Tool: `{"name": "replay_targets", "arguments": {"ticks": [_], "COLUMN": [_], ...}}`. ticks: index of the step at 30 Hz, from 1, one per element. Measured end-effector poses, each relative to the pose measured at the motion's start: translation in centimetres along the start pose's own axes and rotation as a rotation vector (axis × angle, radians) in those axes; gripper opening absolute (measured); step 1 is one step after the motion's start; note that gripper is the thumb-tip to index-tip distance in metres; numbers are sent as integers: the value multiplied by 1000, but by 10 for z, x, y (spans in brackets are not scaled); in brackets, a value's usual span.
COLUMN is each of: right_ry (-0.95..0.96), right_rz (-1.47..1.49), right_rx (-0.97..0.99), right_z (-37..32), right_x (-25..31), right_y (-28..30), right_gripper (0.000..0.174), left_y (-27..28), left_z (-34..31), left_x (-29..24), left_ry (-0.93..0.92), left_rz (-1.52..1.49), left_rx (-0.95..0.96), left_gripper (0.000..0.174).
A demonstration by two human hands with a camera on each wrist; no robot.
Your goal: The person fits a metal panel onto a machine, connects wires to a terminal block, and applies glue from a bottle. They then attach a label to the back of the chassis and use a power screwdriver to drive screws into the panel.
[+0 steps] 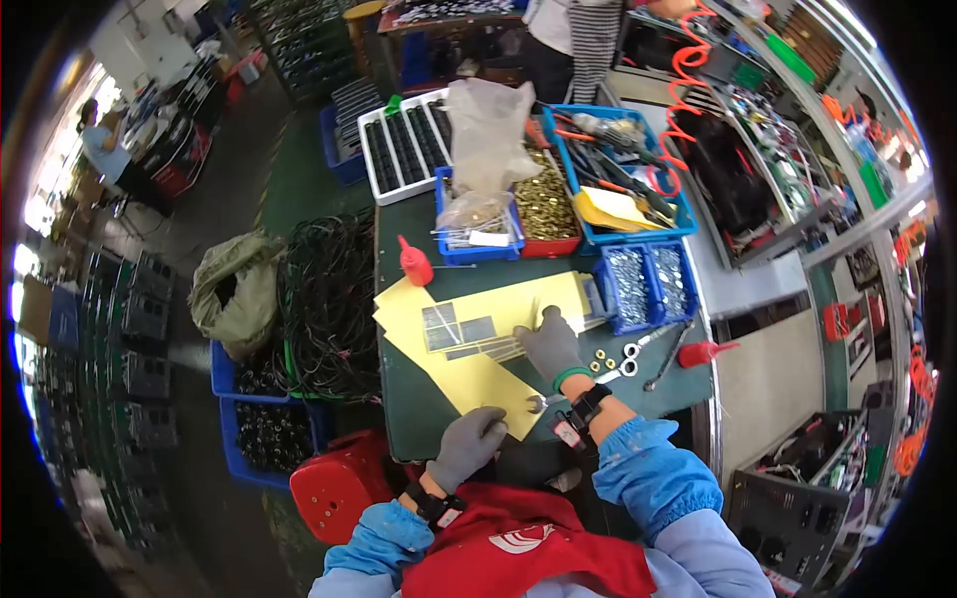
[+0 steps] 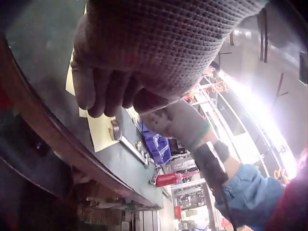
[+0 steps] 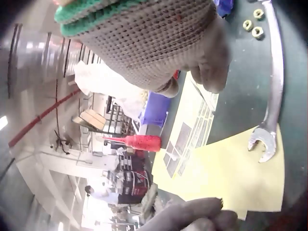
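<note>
My right hand [image 1: 554, 347], in a grey glove, reaches palm down over a yellow sheet [image 1: 478, 384] bearing grey rectangles and thin strips [image 1: 488, 347]. Its thumb and fingers are apart, with the fingertips close over the strips [image 3: 204, 98]. The left hand [image 1: 467, 447], also gloved, hovers by the near table edge at the sheet's lower corner. Its fingers [image 2: 113, 94] hang loosely curled, with nothing visible in them. Between the hands lies a wrench [image 3: 275, 86], its open end [image 3: 262, 144] over the sheet. Three brass nuts [image 3: 258, 24] lie beside it.
Red squeeze bottles stand at the back left [image 1: 415, 263] and lie at the right [image 1: 703, 353]. Blue bins of small hardware [image 1: 630, 289], brass parts [image 1: 545, 204] and a tool tray [image 1: 688, 214] line the back. A red stool [image 1: 339, 488] stands left of the person.
</note>
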State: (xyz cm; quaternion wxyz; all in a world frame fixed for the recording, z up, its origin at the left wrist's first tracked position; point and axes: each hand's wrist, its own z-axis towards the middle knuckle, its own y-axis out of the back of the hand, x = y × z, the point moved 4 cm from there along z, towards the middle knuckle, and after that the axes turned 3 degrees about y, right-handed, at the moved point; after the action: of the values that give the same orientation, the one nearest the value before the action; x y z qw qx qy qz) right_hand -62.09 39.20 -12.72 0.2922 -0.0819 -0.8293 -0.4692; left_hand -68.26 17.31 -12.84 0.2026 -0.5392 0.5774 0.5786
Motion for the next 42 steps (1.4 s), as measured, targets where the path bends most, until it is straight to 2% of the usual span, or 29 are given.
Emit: {"name": "replay_targets", "arguments": {"ticks": [2, 3, 6, 7, 10, 11, 14, 19, 22, 25, 31, 34, 37, 40, 42], "right_ry": [-30, -39, 51, 115, -48, -105, 466, 289, 357, 314, 118, 277, 313, 325, 263], "right_rz": [-188, -207, -172, -82, 482, 490, -8, -335, -385, -416, -62, -154, -177, 60, 260], "right_rx": [29, -1, 39, 45, 294, 318, 197, 416, 387, 395, 459, 343, 296, 354, 395], "right_z": [18, 21, 29, 29, 16, 7, 18, 14, 21, 29, 37, 41, 34, 25, 18], "right_x": [3, 4, -7, -10, -7, 8, 12, 40, 39, 32, 24, 10, 16, 18, 30], "right_y": [-14, -14, -6, -2, 7, 18, 17, 12, 1, -9, -11, -26, -24, -25, -20], "right_gripper": [49, 42, 35, 28, 33, 35, 36, 35, 35, 34, 31, 30, 28, 27, 26], "left_y": [11, 16, 24, 31, 37, 36, 30, 28, 30, 31, 33, 33, 34, 34, 32], "left_z": [7, 12, 32, 43, 79, 89, 109, 119, 120, 120, 120, 121, 119, 117, 115], "left_x": [-5, -8, -5, -13, -14, -13, -14, -3, 0, 2, -2, 0, 2, 4, 7], "left_ry": [-23, -52, -96, -125, -185, -202, -177, -21, 5, 4, 18, 18, 21, 10, 5], "left_rz": [85, 165, 340, 413, 605, 663, 740, 857, 867, 871, 899, 886, 872, 854, 833], "left_rx": [-56, -101, -203, -246, -274, -265, -147, 12, 68, 97, 147, 151, 126, 95, 64], "left_gripper": [33, 34, 44, 45, 49, 50, 55, 56, 57, 57, 60, 60, 62, 62, 60]}}
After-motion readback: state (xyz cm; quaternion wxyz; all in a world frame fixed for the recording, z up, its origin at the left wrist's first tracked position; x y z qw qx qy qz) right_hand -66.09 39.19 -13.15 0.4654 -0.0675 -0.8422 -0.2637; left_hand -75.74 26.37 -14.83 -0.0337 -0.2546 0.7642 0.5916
